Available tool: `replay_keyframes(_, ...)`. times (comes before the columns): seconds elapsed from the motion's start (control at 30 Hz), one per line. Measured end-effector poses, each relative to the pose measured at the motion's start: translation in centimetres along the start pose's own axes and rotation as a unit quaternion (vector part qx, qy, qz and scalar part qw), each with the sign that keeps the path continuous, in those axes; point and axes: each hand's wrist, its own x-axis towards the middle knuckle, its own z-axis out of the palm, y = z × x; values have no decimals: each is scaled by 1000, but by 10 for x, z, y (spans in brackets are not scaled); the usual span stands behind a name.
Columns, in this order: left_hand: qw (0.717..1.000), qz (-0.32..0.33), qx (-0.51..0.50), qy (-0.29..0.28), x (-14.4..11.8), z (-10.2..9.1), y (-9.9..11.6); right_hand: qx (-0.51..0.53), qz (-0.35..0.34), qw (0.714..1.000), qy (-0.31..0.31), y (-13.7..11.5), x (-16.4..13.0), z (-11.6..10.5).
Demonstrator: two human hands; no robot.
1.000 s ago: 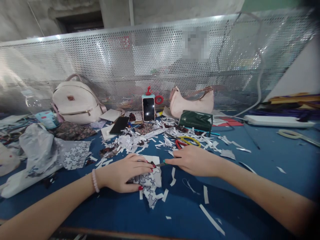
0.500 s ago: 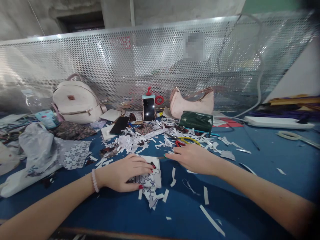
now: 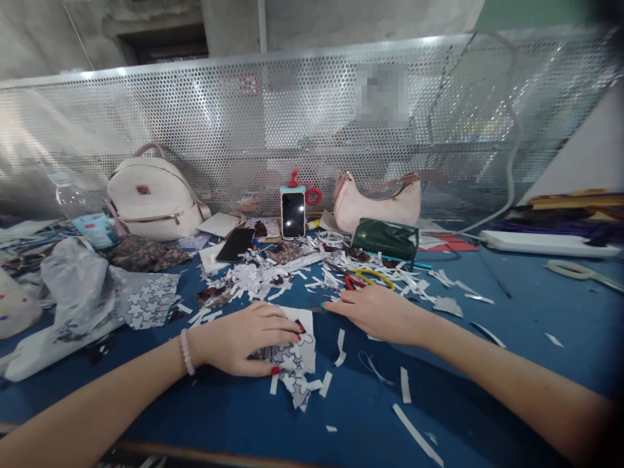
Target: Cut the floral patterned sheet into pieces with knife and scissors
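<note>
My left hand (image 3: 244, 339), with a pink bead bracelet (image 3: 186, 352) at the wrist, lies over a white-and-grey flower-patterned piece (image 3: 292, 359) on the table. Its fingers are stretched out, pressing the piece down. A small dark red scrap (image 3: 299, 325) shows by the fingertips. My right hand (image 3: 373, 312) is closed round a thin tool (image 3: 316, 310) with a teal part at the fingers. The tool's tip touches or nearly touches the piece's upper right corner; its exact kind is unclear. Just behind the right hand lie yellow-handled scissors (image 3: 375, 277) and a red-handled tool (image 3: 353, 282).
White paper strips (image 3: 416, 434) litter the blue table (image 3: 351, 409). Behind them stand a phone (image 3: 293, 214), a white backpack (image 3: 156, 201), a pink handbag (image 3: 375, 205) and a dark green pouch (image 3: 385, 238). Flower-patterned fabric (image 3: 149, 302) lies left; a power strip (image 3: 546, 243) lies right.
The view has shifted slightly, moving everything a little to the right in the picture. Both hands keep nearly the same pose over the flower-patterned piece.
</note>
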Motion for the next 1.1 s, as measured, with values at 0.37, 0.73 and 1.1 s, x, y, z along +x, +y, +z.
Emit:
replay_keyframes(0.37,988,-128,36,72,-5,8,-2,88,43,993,61,0,-2,-5)
replay_keyframes(0.73,957,-174,183,142,-6,9,0,125,91,952,263,-10,-1,1)
replay_keyframes(1.1,941,-142,256,170,-6,6,3,26,31,973,228,-16,0,-2)
